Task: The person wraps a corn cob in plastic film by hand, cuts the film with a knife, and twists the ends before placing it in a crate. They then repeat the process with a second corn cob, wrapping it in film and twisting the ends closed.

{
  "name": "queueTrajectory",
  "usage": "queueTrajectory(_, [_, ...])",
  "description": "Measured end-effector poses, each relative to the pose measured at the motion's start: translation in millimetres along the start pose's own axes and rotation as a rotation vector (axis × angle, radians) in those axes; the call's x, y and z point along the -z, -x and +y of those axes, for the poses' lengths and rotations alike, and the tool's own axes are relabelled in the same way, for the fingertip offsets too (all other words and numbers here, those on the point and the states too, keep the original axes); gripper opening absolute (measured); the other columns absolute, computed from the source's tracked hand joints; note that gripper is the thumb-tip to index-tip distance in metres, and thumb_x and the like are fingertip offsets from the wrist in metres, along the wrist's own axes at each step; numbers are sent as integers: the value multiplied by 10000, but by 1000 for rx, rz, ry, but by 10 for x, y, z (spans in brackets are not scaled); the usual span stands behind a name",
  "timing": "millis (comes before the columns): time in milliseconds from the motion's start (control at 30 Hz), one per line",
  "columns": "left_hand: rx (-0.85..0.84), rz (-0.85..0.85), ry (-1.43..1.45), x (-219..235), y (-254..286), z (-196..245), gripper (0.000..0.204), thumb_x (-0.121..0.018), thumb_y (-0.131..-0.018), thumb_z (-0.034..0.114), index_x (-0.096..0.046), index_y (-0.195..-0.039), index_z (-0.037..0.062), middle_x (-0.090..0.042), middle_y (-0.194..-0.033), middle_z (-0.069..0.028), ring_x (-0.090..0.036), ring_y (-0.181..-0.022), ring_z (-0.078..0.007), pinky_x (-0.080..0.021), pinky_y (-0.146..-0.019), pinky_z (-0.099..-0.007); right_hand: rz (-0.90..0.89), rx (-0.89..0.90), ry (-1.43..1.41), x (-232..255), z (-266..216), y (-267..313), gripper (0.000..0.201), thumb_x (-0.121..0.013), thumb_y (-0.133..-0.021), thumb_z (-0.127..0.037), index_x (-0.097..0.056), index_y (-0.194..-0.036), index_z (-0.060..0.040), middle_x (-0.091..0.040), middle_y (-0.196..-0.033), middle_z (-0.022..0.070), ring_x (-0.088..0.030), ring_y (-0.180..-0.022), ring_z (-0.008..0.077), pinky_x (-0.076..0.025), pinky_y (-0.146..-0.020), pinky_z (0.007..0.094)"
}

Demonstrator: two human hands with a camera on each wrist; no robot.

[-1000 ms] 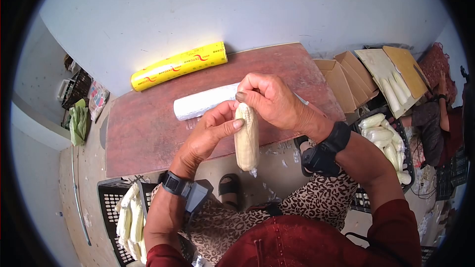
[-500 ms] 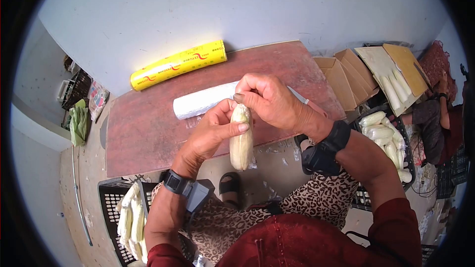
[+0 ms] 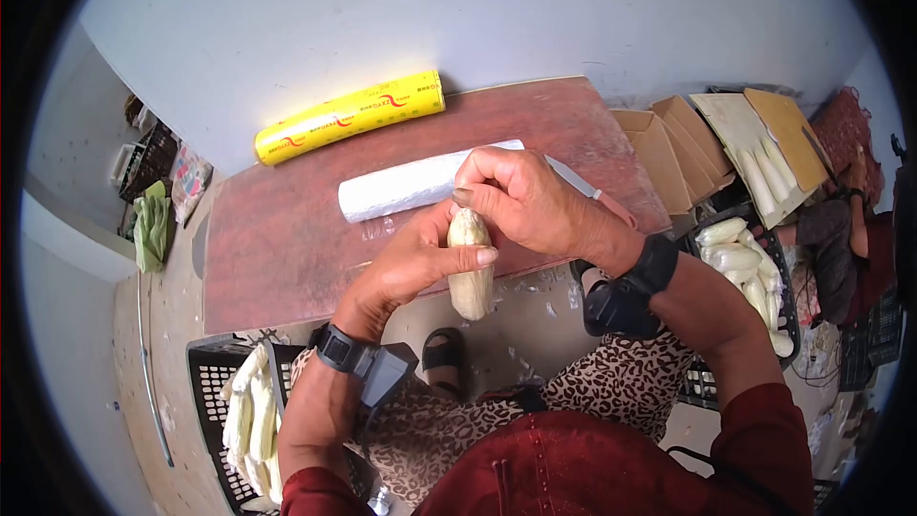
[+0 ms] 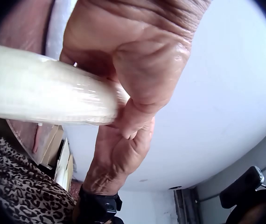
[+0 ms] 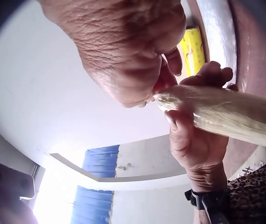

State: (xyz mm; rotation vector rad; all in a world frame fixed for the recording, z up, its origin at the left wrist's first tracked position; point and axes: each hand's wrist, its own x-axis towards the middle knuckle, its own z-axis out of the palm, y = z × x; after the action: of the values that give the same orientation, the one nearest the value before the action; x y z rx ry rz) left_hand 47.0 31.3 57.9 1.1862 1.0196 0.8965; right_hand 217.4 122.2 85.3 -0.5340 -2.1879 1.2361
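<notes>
A pale ear of corn (image 3: pixel 471 289) in clear plastic film hangs upright over the table's front edge. My left hand (image 3: pixel 413 253) grips it near the top, thumb across the front and fingers behind. At the upper tip, thumb and forefinger of my right hand (image 3: pixel 525 199) pinch together on the film end. In the right wrist view the wrapped corn (image 5: pixel 238 112) lies across the left palm, its tip at the right fingertips. Shiny film folds show along the corn (image 4: pixel 39 91) in the left wrist view.
Behind the hands, a white film roll (image 3: pixel 406 185) lies on the red-brown table (image 3: pixel 277 258). A yellow roll (image 3: pixel 349 118) sits by the wall, and a knife (image 3: pixel 614 207) at right. Crates of corn (image 3: pixel 250 420) flank the person's legs; cardboard boxes (image 3: pixel 669 158) stand right.
The corn's lower end has swung a little and drawn upward, with the left thumb now further across it. The right hand stays pinched at the tip. The head view has shifted slightly.
</notes>
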Motion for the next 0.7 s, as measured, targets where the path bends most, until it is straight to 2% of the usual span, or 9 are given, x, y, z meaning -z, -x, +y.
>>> queueTrajectory(100, [7,-39,47,2,-15,24,350,-709,-875,223,-571,-1148,52,-611,-1043,-19,-568,-962,-113,-468,-875,-293,30,3,-37,-15,54,-11,152,-576,-938,-121,-578,-855,5,-609,-737,44,-565,-669,103,-478,-605,280])
queueTrajectory(167, [-38,-77,108,-1,-13,17,344,-679,-897,229,-572,-1168,45,-617,-1072,-29,-574,-983,-119,-469,-889,-299,79,-17,-109,-13,75,-25,186,-615,-913,-151,-589,-827,13,-629,-668,83,-604,-584,139,-489,-533,314])
queueTrajectory(300, [-51,-101,262,8,9,-9,359,-607,-942,221,-562,-1238,23,-621,-1141,-48,-574,-1057,-138,-446,-955,-305,114,-36,-131,43,130,-30,196,-616,-917,-183,-610,-857,3,-642,-680,84,-623,-603,142,-497,-545,319])
queueTrajectory(500, [-109,-91,272,71,-39,-53,389,-573,-952,167,-534,-1301,0,-610,-1203,-58,-544,-1134,-143,-382,-1034,-305,163,-29,-75,44,176,-29,199,-623,-907,-212,-636,-851,-22,-657,-707,99,-631,-625,174,-498,-583,322])
queueTrajectory(700, [-74,14,169,39,-22,-3,313,-642,-907,104,-572,-1204,33,-621,-1140,-27,-572,-1061,-123,-433,-972,-299,168,44,-13,38,186,-40,196,-644,-882,-173,-600,-794,-3,-632,-694,115,-607,-634,186,-477,-587,336])
